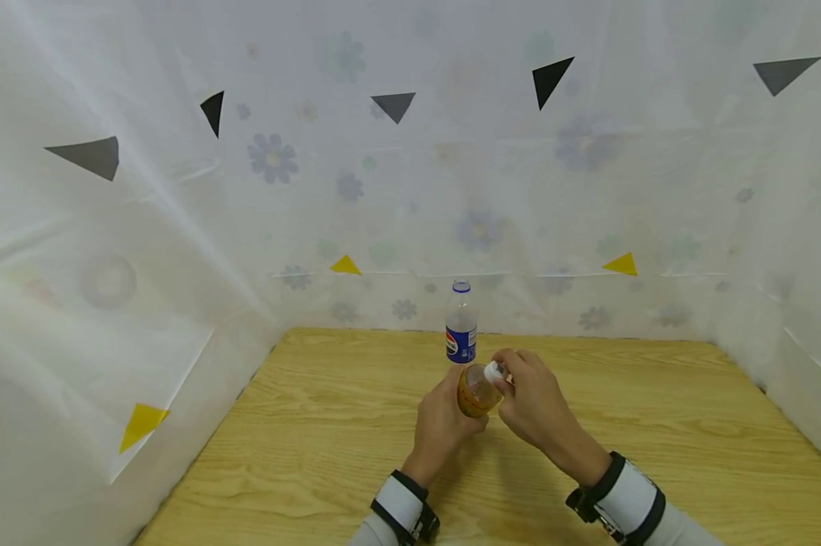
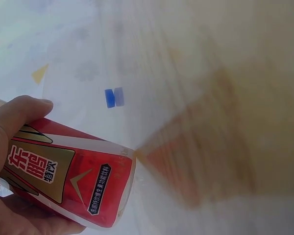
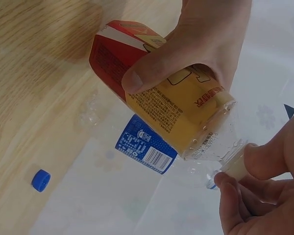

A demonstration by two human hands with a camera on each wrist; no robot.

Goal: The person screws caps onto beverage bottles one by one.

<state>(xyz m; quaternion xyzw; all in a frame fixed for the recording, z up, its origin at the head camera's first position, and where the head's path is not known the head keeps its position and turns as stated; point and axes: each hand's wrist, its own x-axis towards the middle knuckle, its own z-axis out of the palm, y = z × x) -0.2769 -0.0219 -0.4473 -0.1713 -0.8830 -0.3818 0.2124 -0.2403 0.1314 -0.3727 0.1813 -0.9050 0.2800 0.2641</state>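
My left hand (image 1: pixel 440 417) grips a drink bottle (image 1: pixel 477 398) round its red and gold label, holding it tilted above the table. With thumb and fingers, my right hand (image 1: pixel 534 398) pinches the white cap (image 3: pixel 236 169) at the bottle's neck. The bottle's upper part looks clear, with droplets inside. Just behind stands an upright, uncapped clear bottle (image 1: pixel 461 322) with a blue label. A loose blue cap (image 3: pixel 41 180) lies on the table in the right wrist view, and a small blue piece (image 2: pixel 110 98) shows in the left wrist view.
A light wood-grain table (image 1: pixel 301 455) lies beneath both hands. White flower-patterned sheeting (image 1: pixel 410 189) rises behind it and along both sides, with black, grey and yellow triangles on it. Both wrists wear strapped-on cameras.
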